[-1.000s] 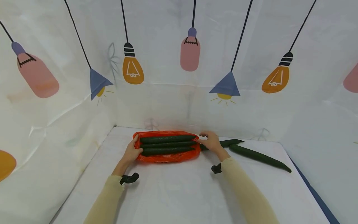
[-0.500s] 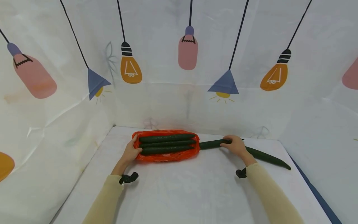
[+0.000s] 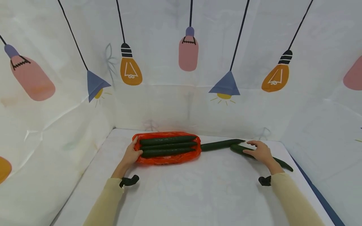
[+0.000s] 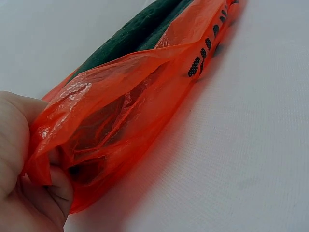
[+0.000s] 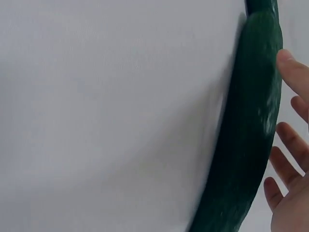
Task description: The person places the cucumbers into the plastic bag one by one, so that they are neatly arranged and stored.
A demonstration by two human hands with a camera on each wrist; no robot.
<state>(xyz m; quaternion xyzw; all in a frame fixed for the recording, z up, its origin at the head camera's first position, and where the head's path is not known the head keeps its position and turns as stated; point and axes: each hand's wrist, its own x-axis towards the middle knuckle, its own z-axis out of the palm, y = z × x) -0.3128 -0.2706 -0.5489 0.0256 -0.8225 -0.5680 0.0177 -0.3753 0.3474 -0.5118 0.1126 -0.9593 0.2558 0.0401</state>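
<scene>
An orange-red plastic bag (image 3: 169, 161) lies at the back of the table with three long cucumbers (image 3: 168, 146) side by side in its open mouth. My left hand (image 3: 131, 155) grips the bag's left end. In the left wrist view, thumb and curled fingers pinch the thin plastic (image 4: 135, 125). Right of the bag, one cucumber (image 3: 217, 145) lies with its near end against the bag's edge. Another cucumber (image 5: 246, 111) slants toward the right edge. My right hand (image 3: 260, 153) is over this slanted one, its fingers spread and loosely bent along the side, holding nothing.
A white cloth covers the table (image 3: 181, 194). White sheeting printed with hanging lamps forms the back wall (image 3: 164, 103) and both sides. Dark blue material (image 3: 316, 191) shows along the table's right edge.
My right hand has moved right, from the bag's right end, past the nearer loose cucumber, to the slanted one. My left hand has stayed on the bag.
</scene>
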